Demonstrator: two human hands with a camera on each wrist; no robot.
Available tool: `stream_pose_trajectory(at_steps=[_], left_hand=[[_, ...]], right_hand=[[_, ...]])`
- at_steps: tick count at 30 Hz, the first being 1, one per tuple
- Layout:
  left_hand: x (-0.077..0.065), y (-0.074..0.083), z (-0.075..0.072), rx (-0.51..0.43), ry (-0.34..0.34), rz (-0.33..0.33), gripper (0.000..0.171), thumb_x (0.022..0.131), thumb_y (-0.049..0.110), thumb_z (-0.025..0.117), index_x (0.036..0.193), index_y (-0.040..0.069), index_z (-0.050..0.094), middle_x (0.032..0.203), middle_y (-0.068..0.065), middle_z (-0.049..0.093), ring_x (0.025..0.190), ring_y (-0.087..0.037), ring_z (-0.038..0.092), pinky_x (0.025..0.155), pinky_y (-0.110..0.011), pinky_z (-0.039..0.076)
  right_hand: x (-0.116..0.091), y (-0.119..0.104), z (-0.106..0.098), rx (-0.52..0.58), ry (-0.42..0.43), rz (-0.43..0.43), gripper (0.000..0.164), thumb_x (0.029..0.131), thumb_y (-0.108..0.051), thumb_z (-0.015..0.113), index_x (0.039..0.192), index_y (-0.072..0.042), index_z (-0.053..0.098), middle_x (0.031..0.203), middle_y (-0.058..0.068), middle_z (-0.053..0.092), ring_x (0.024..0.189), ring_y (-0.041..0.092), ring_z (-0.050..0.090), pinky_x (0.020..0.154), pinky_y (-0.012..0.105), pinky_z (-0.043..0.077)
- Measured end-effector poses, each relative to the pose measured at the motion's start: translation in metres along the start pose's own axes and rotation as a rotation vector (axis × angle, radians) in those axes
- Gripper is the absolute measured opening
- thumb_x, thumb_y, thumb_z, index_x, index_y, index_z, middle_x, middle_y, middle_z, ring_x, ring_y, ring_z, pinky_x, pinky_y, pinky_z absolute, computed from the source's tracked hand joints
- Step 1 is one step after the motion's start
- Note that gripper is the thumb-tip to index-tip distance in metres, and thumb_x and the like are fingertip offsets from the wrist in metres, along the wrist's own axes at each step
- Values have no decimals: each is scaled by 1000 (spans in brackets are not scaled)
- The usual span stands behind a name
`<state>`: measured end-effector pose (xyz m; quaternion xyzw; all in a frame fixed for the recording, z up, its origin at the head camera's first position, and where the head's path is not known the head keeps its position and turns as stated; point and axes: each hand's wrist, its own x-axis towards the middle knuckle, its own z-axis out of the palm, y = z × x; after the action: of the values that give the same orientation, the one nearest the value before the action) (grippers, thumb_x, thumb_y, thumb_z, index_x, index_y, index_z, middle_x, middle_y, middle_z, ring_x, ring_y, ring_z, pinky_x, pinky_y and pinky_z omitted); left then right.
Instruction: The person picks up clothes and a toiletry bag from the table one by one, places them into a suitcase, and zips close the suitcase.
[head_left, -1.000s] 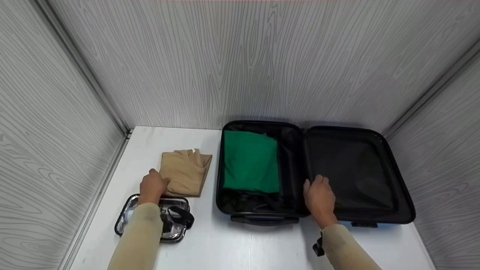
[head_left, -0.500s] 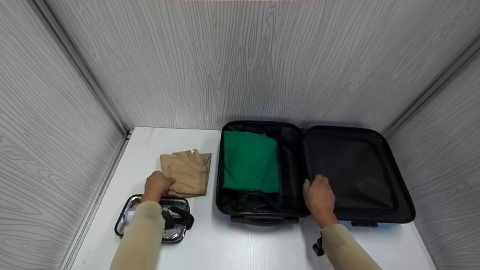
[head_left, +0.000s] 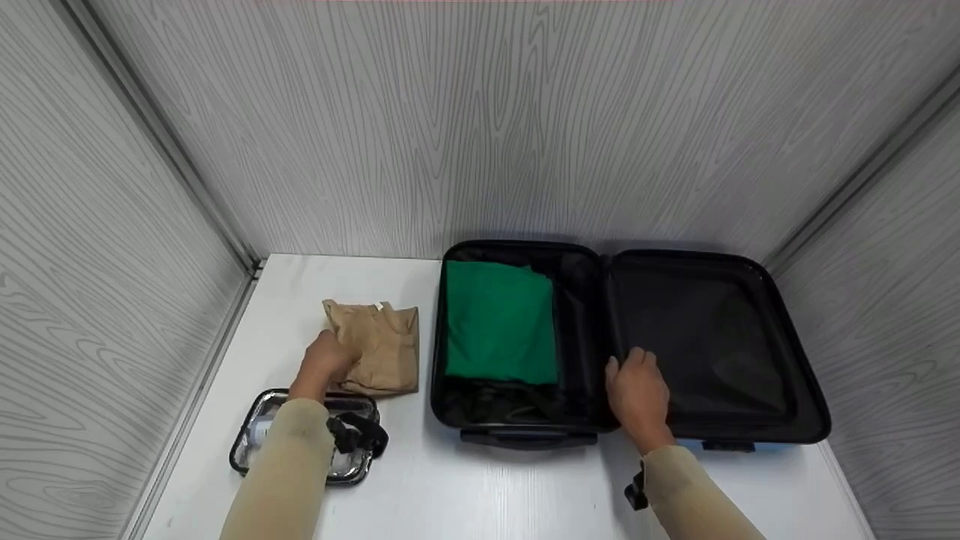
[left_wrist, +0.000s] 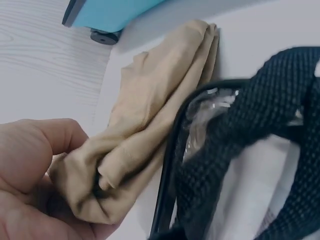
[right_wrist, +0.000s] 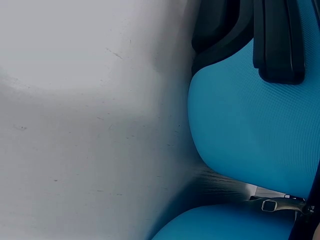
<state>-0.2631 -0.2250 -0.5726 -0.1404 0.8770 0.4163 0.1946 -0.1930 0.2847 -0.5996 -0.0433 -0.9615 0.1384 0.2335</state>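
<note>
Pinching the tan garment [head_left: 386, 349], left of the suitcase [head_left: 705, 345]: left hand [head_left: 328, 358] slid inward, garment's left edge now bunched, so 1 side is held. Right hand [head_left: 639, 390] unmoved on suitcase's middle rim; can't tell if gripping. Green garment [head_left: 499, 322] fills most of suitcase's left half, left wall [head_left: 439, 337] between the 2 garments. Clear pouch [head_left: 346, 467] also left, below sleeve [head_left: 289, 457].

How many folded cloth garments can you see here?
2: the tan folded cloth garment, gripped by the left hand, and the green folded cloth garment inside the open black-lined blue suitcase. More could be hidden underneath.
</note>
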Motion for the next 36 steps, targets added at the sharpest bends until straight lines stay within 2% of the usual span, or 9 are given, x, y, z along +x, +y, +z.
stream_pose_trajectory(at_steps=[3, 5, 8, 10, 12, 16, 21, 25, 36], left_hand=[[0, 0, 0, 23, 16, 23, 81, 99, 24, 57, 157, -20, 21, 138, -37, 53, 105, -32, 61, 84, -38, 54], [1, -1, 1, 43, 27, 40, 78, 102, 27, 57, 157, -18, 25, 137, -37, 55, 97, -29, 63, 81, -38, 54], [1, -2, 0, 56, 35, 55, 71, 103, 24, 53, 158, -15, 30, 139, -34, 55, 81, -21, 62, 70, -33, 52], [1, -1, 0, 39, 37, 56, 68, 101, 20, 50, 157, -14, 33, 135, -33, 56, 73, -19, 60, 61, -30, 51], [-1, 2, 0, 23, 53, 64, 63, 100, 19, 49, 153, -14, 38, 129, -31, 58, 74, -20, 59, 58, -29, 50], [-8, 14, -2, 25, 102, 85, 55, 100, 20, 50, 143, -14, 42, 118, -27, 60, 90, -28, 62, 66, -32, 53], [-18, 33, -4, 88, 167, 114, 64, 98, 19, 55, 149, -14, 33, 123, -34, 63, 104, -42, 67, 78, -47, 56], [-26, 46, -7, 119, 203, 141, 67, 99, 19, 59, 149, -16, 32, 127, -39, 62, 112, -49, 68, 86, -56, 57], [-50, 75, -11, 164, 293, 255, 57, 100, 18, 64, 142, -14, 41, 119, -40, 67, 102, -50, 73, 74, -52, 60]], right_hand=[[1, -2, 1, -11, 17, -15, 33, 105, -19, 66, 99, 12, 59, 84, 25, 57, 60, 38, 59, 54, 52, 55], [1, -2, 2, -8, 20, -12, 32, 104, -19, 66, 99, 12, 59, 84, 25, 57, 60, 38, 58, 53, 52, 55], [1, -4, 3, -6, 17, -11, 33, 105, -20, 65, 100, 12, 59, 85, 25, 57, 60, 38, 59, 53, 53, 54], [1, -4, 4, -4, 14, -12, 33, 105, -20, 65, 100, 12, 59, 85, 25, 57, 60, 39, 59, 53, 53, 54], [1, -5, 4, -3, 14, -15, 33, 105, -20, 66, 100, 13, 59, 84, 26, 56, 60, 39, 59, 53, 53, 54], [1, -6, 5, 6, 13, -16, 33, 105, -20, 65, 101, 13, 58, 85, 26, 56, 60, 39, 58, 53, 53, 54], [2, -6, 5, 11, -19, 11, 35, 106, -21, 63, 103, 13, 58, 87, 26, 56, 63, 40, 60, 56, 54, 55], [2, -7, 5, 17, -50, 31, 35, 107, -23, 62, 106, 13, 58, 90, 27, 57, 67, 41, 60, 58, 55, 55], [3, -8, 6, 9, -19, -10, 35, 106, -21, 64, 103, 14, 59, 86, 26, 57, 59, 38, 58, 55, 54, 54]])
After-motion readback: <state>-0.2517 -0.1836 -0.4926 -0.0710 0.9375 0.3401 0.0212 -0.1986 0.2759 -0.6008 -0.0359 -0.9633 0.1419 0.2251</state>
